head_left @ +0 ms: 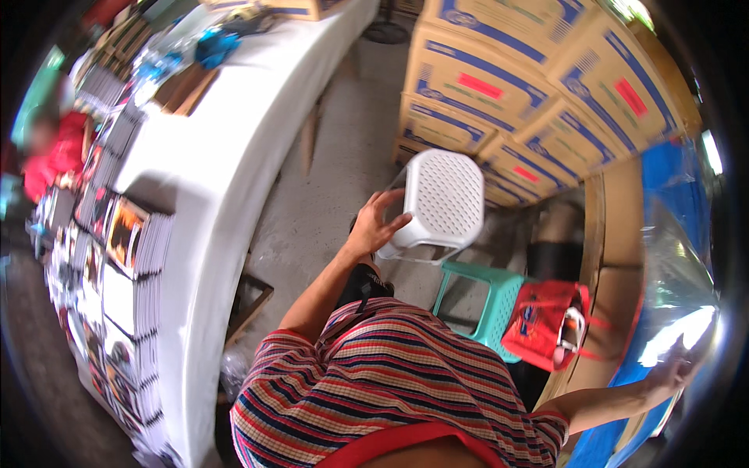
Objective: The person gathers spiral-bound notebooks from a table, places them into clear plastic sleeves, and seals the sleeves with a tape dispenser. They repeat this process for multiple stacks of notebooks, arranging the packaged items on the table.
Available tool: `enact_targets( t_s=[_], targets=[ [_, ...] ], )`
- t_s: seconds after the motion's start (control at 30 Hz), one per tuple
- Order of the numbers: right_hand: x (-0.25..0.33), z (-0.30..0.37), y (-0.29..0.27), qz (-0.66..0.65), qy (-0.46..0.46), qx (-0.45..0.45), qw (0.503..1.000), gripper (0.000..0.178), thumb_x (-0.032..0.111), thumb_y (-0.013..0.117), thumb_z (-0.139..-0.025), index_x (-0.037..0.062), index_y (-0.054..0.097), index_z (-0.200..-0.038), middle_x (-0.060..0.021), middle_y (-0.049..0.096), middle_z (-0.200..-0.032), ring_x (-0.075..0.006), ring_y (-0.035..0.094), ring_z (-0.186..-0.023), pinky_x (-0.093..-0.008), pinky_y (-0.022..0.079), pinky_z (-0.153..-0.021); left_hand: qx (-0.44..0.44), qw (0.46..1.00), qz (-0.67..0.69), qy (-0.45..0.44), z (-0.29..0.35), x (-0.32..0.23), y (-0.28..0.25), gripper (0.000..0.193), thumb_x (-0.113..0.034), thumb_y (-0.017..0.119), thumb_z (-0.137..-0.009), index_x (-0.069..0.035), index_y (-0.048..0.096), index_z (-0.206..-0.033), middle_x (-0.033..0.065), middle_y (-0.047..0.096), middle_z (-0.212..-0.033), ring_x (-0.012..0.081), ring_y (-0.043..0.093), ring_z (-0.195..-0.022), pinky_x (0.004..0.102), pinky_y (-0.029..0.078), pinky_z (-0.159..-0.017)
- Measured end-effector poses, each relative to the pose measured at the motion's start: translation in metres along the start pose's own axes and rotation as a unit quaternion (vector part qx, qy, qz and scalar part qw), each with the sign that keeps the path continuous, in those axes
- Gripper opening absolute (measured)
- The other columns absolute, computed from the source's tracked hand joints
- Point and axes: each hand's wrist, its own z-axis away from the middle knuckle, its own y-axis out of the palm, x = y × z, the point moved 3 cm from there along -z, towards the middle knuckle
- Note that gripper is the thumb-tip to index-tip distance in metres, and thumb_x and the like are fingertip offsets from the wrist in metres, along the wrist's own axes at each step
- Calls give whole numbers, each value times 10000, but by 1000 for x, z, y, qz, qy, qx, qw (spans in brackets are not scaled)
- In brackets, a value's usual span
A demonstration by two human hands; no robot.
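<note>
A white plastic stool [445, 195] with a perforated seat stands on the floor ahead of me. My left hand [379, 225] grips its left edge, the thumb lying by the seat's rim and the fingers curled at the side. Far to the right, my right hand [677, 370] is against a sheet of clear, shiny plastic [669, 265] spread over something blue. Its fingers are blurred, so their grip on the plastic is unclear. Close to my body is a green plastic stool [507, 312], with a red bag [550, 324] beside it.
Cardboard boxes [476, 86] are stacked high ahead on the right. Along the left runs a long table with a white cloth [211, 179], bearing stacks of printed magazines [148, 242]. A person in red [58, 156] is beyond it. Brown cardboard [620, 226] lines the right side.
</note>
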Motion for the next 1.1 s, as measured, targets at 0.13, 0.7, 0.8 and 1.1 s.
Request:
enact_targets(
  t_s=[0.13,0.7,0.8,1.1],
  targets=[
    [115,58,234,82,-133,373,914,354,-18,551,-825,49,570,-1172,-161,582,-1162,-296,578,-1030,-385,442,-891,-9,923,372,100,22,-111,-43,631,-253,635,-849,-30,337,-1359,153,387,-1354,287,371,-1269,401,331,-1027],
    [391,158,711,-270,-547,389,691,570,-8,591,-662,272,576,-1158,-9,611,-920,-202,577,-726,-324,505,-584,-390,842,287,236,-33,-42,-350,940,-724,359,-805,-58,144,-1433,107,309,-1419,230,353,-1276,392,340,-1019],
    [404,148,770,-264,-520,437,685,613,-24,573,-678,270,510,-1212,-33,603,-972,-180,556,-680,-300,485,-545,-271,750,445,408,-58,-24,-404,853,-722,262,-833,-112,211,-1427,76,281,-1449,225,286,-1325,429,277,-1058],
    [378,169,871,-273,-397,574,662,760,-71,520,-726,265,312,-1375,-105,579,-1126,-114,491,-542,-228,425,-427,-402,900,135,104,-76,25,-449,628,-364,477,-879,-51,290,-1390,203,357,-1383,359,436,-1219,494,419,-940]
  ],
)
